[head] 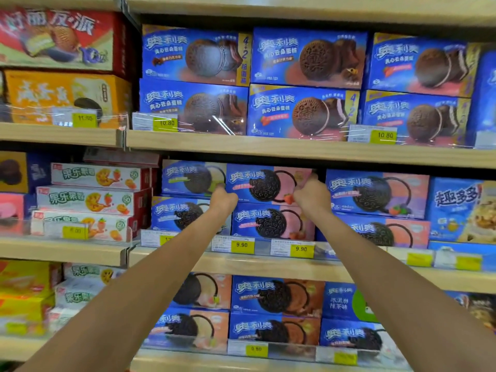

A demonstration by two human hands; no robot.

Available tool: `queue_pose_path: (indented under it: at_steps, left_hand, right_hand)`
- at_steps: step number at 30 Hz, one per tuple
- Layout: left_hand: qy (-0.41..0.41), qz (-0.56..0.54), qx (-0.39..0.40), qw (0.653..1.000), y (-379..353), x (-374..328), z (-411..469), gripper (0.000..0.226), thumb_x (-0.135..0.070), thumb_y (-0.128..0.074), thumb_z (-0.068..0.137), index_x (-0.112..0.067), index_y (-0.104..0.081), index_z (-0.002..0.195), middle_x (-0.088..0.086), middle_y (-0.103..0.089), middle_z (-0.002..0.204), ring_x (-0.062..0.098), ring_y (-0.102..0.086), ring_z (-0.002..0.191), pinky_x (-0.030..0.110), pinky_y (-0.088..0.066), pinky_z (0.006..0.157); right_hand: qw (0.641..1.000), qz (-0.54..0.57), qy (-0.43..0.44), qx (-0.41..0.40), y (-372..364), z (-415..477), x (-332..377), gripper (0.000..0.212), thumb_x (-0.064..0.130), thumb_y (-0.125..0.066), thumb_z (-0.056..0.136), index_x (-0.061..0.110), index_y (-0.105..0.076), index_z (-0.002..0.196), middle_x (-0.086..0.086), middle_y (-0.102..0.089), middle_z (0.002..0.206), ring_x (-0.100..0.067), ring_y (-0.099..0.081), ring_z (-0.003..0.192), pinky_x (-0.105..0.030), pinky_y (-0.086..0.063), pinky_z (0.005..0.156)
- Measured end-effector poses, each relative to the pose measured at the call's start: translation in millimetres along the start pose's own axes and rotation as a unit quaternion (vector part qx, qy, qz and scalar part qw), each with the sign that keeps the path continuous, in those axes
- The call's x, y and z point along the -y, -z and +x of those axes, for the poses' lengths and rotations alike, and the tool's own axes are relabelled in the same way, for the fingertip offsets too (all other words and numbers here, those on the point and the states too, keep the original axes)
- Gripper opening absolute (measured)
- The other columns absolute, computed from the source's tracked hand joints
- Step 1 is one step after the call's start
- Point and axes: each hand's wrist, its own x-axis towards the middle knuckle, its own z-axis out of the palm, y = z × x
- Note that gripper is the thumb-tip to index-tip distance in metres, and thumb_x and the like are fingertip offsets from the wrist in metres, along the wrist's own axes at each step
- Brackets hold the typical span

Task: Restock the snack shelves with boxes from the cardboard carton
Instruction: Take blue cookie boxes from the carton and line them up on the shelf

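A blue and pink strawberry cookie box (264,183) sits on top of a matching box (271,222) on the middle shelf (241,264). My left hand (222,200) grips its left end. My right hand (311,196) grips its right end, fingers curled over the upper right corner. Both arms reach up and forward to it. The cardboard carton is out of view.
Blue cookie boxes flank the held box on both sides. Larger blue cake boxes (306,84) fill the shelf above, more cookie boxes (276,312) the shelf below. White and red biscuit boxes (91,197) are stacked to the left. Yellow price tags (243,245) line the shelf edges.
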Motion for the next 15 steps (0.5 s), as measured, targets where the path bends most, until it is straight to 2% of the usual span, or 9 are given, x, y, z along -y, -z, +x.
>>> queue_pose_path:
  at_steps: [3, 5, 7, 9, 11, 13, 15]
  left_hand:
    - [-0.001, -0.015, 0.032, 0.999, -1, -6, -10, 0.033, 0.005, -0.039, 0.092, -0.006, -0.048, 0.121, 0.003, -0.048, 0.073, 0.014, -0.042, 0.06, 0.026, -0.034, 0.053]
    - [0.004, -0.012, 0.057, 0.998, 1, -10, -18, 0.031, 0.008, -0.035, 0.092, -0.011, -0.046, 0.114, 0.004, -0.044, 0.071, 0.015, -0.04, 0.06, 0.026, -0.033, 0.055]
    - [0.011, -0.005, 0.078, 0.997, 3, -13, -19, 0.041, 0.009, -0.034, 0.091, -0.008, -0.044, 0.127, 0.007, -0.046, 0.078, 0.017, -0.041, 0.065, 0.029, -0.036, 0.063]
    - [0.018, 0.019, 0.082, 0.996, 3, -16, -21, 0.053, 0.009, -0.033, 0.09, -0.003, -0.033, 0.142, 0.007, -0.044, 0.075, 0.017, -0.039, 0.062, 0.029, -0.033, 0.057]
    - [0.009, 0.036, 0.066, 0.997, 3, -21, -31, 0.056, 0.007, -0.03, 0.093, -0.008, -0.025, 0.146, 0.003, -0.035, 0.068, 0.014, -0.032, 0.056, 0.026, -0.024, 0.052]
    - [-0.002, 0.007, 0.063, 0.998, 3, -21, -41, 0.049, 0.006, -0.031, 0.093, -0.019, -0.032, 0.135, 0.002, -0.036, 0.07, 0.014, -0.031, 0.057, 0.027, -0.023, 0.052]
    - [-0.009, -0.013, 0.057, 0.998, 3, -16, -49, 0.032, 0.005, -0.033, 0.092, -0.016, -0.037, 0.116, 0.002, -0.042, 0.077, 0.012, -0.034, 0.06, 0.028, -0.028, 0.055]
  right_hand:
    - [0.999, 0.014, -0.016, 0.027, 4, 0, -1, 0.027, 0.008, -0.054, 0.084, -0.005, -0.054, 0.108, -0.024, -0.062, 0.109, -0.039, -0.059, 0.101, -0.033, -0.043, 0.072]
    - [0.998, 0.027, -0.022, 0.06, 7, -3, -2, 0.027, 0.007, -0.055, 0.083, -0.004, -0.055, 0.108, -0.023, -0.061, 0.109, -0.038, -0.059, 0.098, -0.031, -0.044, 0.068]
    - [0.994, 0.047, -0.023, 0.099, 10, -5, -3, 0.033, 0.006, -0.054, 0.084, -0.002, -0.053, 0.116, -0.02, -0.06, 0.109, -0.034, -0.056, 0.095, -0.027, -0.04, 0.063]
    - [0.989, 0.081, -0.03, 0.117, 13, -7, -3, 0.038, 0.006, -0.053, 0.085, 0.002, -0.051, 0.123, -0.017, -0.058, 0.112, -0.029, -0.053, 0.092, -0.026, -0.042, 0.062]
    - [0.988, 0.111, -0.028, 0.1, 15, -12, -2, 0.035, 0.007, -0.054, 0.084, 0.004, -0.053, 0.119, -0.016, -0.059, 0.114, -0.031, -0.055, 0.099, -0.027, -0.042, 0.071]
    - [0.988, 0.133, -0.012, 0.073, 16, -24, 0, 0.021, 0.005, -0.052, 0.084, 0.004, -0.055, 0.105, -0.012, -0.058, 0.103, -0.034, -0.057, 0.104, -0.027, -0.038, 0.072]
    - [0.986, 0.156, -0.005, 0.061, 15, -38, 6, 0.026, 0.002, -0.047, 0.087, 0.004, -0.057, 0.111, -0.011, -0.056, 0.102, -0.031, -0.056, 0.106, -0.027, -0.037, 0.073]
